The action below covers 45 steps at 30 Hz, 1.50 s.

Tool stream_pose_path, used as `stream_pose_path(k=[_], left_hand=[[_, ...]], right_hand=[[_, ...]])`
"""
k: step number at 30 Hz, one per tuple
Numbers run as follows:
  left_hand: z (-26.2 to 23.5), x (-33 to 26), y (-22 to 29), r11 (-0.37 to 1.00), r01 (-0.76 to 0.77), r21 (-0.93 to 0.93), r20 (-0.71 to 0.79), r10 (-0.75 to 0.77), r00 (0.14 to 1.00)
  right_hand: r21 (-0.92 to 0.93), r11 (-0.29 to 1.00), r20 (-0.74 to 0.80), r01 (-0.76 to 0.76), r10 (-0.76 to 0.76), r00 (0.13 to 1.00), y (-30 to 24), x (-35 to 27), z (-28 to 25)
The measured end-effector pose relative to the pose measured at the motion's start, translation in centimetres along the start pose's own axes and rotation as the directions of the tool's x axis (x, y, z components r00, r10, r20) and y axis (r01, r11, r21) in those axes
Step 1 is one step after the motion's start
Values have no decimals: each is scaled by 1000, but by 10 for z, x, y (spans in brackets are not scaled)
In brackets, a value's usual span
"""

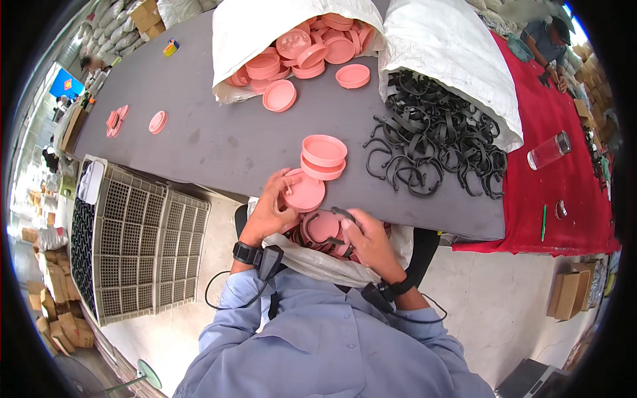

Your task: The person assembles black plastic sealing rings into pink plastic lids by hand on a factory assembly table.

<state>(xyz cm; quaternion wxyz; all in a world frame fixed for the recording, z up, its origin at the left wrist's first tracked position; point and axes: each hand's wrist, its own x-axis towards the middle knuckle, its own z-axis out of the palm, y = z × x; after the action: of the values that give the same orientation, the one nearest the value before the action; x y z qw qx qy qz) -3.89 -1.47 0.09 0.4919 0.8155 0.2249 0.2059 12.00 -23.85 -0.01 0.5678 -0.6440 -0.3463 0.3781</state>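
Table (219, 149): passage at left; stacked lids (324, 152) and a sack (233, 36) obstruct the far side, black clips (434, 129) the right.

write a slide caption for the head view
Left hand holding a round pink part, right hand a curved black strip, with two white sacks lying beyond.

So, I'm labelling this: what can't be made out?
Head view:
- Far face of the pink lid in the left hand: turned away.
- Black clip: partly covered by the right hand.
- Bottom of the nearest sack: hidden by pink pieces.
- Left white sack: far end cut off at top.
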Motion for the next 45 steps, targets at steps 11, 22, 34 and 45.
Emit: stream_pose_path(k=[11, 22, 34, 45], left_hand=[[-3, -37, 3, 665, 268, -697, -116, -474, 873], [64, -48, 24, 332, -28, -943, -188, -460, 868], [19, -42, 49, 891, 232, -390, 303, -114, 946], [28, -48, 79, 819, 397, -415, 174, -358, 918]], right_hand=[[-190, 975, -154, 112, -143, 978, -12, 71, 15], [185, 982, -58, -45, 56, 997, 9, 13, 46], [-211, 971, 274, 115, -54, 960, -29, 15, -1], [-423, 867, 57, 262, -262, 963, -25, 4, 17]])
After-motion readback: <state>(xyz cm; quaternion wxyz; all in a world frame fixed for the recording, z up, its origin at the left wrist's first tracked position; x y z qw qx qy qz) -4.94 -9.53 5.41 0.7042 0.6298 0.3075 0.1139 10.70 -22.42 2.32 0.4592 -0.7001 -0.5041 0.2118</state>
